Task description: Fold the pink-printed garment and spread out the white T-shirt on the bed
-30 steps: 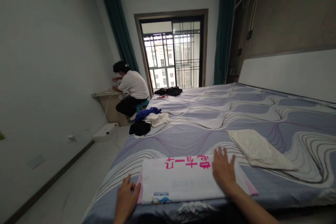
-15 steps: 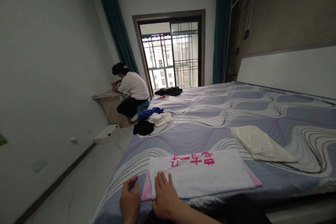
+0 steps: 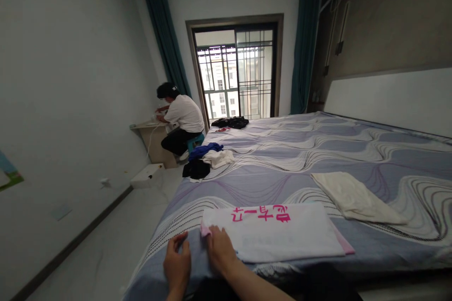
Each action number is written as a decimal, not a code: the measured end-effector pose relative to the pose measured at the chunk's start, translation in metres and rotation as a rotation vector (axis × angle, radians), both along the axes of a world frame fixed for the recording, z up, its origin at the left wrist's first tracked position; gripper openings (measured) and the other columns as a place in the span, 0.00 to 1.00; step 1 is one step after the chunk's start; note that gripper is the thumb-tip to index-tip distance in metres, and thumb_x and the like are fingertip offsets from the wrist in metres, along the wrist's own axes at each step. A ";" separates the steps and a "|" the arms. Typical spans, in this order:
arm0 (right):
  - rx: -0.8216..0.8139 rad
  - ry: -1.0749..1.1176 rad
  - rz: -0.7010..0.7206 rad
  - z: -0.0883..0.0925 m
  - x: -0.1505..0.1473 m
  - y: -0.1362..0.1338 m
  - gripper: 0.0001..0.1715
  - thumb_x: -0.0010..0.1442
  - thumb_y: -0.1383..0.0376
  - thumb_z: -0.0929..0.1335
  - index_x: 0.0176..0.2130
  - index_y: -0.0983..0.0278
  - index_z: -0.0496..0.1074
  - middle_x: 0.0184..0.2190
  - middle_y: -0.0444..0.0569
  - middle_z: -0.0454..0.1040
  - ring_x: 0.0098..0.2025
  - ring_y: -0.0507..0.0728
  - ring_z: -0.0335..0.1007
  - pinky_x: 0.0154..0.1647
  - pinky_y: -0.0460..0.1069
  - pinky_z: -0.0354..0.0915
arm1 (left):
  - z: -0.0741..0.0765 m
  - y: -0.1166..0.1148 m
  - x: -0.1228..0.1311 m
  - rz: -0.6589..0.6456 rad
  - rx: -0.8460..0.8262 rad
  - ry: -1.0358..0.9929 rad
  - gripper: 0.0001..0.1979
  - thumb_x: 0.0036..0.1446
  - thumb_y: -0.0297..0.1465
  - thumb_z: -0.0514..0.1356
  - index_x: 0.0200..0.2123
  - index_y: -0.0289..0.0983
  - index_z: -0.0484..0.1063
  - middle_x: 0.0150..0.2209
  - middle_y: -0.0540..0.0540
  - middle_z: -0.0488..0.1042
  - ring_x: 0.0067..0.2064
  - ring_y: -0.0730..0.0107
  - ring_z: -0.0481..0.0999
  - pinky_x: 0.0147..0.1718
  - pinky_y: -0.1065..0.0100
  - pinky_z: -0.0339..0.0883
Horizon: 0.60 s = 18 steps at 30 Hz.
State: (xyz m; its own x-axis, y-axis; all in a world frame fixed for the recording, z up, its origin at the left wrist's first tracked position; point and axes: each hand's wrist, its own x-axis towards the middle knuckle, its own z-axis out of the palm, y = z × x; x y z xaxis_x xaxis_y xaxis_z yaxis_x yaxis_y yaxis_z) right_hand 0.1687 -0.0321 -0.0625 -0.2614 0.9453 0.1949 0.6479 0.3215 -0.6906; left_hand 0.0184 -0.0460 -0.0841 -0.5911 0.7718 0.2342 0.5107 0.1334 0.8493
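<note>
A white cloth (image 3: 282, 237), perhaps a shirt, lies folded flat near the close edge of the bed (image 3: 271, 155), with pink lettering (image 3: 261, 215) along its far side. The two hands are apart from each other. The right hand (image 3: 220, 250) rests over the left end of the cloth, its fingers bent at a pink edge (image 3: 205, 230); whether they pinch the fabric or only press on it, I cannot tell. The left hand (image 3: 177, 261) is just beside that end, holding nothing, its thumb and fingers curved with a gap between them.

The cloth should be light and limp, with no stiffness of its own, and nothing about it looks fragile. Its dull surface suggests little slipperiness, though loose layers could shift over one another and crease. The surest hold would probably be at the short ends, taking all the layers together between thumb and fingers, including the pink corner (image 3: 346, 246) that sticks out at the right. A flat palm on the middle would steady it. To its right, near but apart, lies a cream cloth (image 3: 355, 197), also flat on the bed
</note>
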 end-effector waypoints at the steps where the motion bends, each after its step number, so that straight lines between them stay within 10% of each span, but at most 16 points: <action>1: -0.009 0.086 -0.069 0.004 0.006 0.005 0.26 0.68 0.64 0.53 0.49 0.71 0.73 0.48 0.61 0.76 0.52 0.66 0.72 0.54 0.62 0.64 | 0.001 -0.001 0.000 0.006 -0.005 -0.002 0.12 0.51 0.36 0.52 0.40 0.43 0.66 0.47 0.44 0.78 0.52 0.57 0.76 0.54 0.56 0.65; 6: -0.072 0.773 -0.412 0.033 0.073 0.023 0.35 0.65 0.43 0.53 0.28 0.64 0.71 0.21 0.47 0.73 0.27 0.57 0.72 0.26 0.49 0.66 | 0.006 -0.002 0.003 0.026 -0.031 0.009 0.12 0.52 0.37 0.53 0.40 0.43 0.67 0.47 0.45 0.79 0.52 0.54 0.75 0.53 0.54 0.64; 10: -0.114 1.372 -0.561 0.046 0.169 0.011 0.29 0.55 0.42 0.65 0.39 0.64 0.70 0.29 0.47 0.78 0.32 0.57 0.75 0.28 0.49 0.70 | 0.010 -0.001 0.007 0.021 -0.050 0.056 0.13 0.52 0.38 0.53 0.40 0.43 0.68 0.46 0.42 0.79 0.51 0.51 0.76 0.51 0.52 0.66; 18: -0.384 1.447 -0.729 -0.012 0.338 -0.043 0.23 0.50 0.56 0.70 0.44 0.65 0.70 0.36 0.54 0.80 0.44 0.66 0.77 0.39 0.59 0.75 | 0.019 0.009 0.005 -0.066 -0.209 0.172 0.19 0.51 0.42 0.49 0.41 0.42 0.71 0.46 0.33 0.78 0.49 0.37 0.74 0.48 0.41 0.65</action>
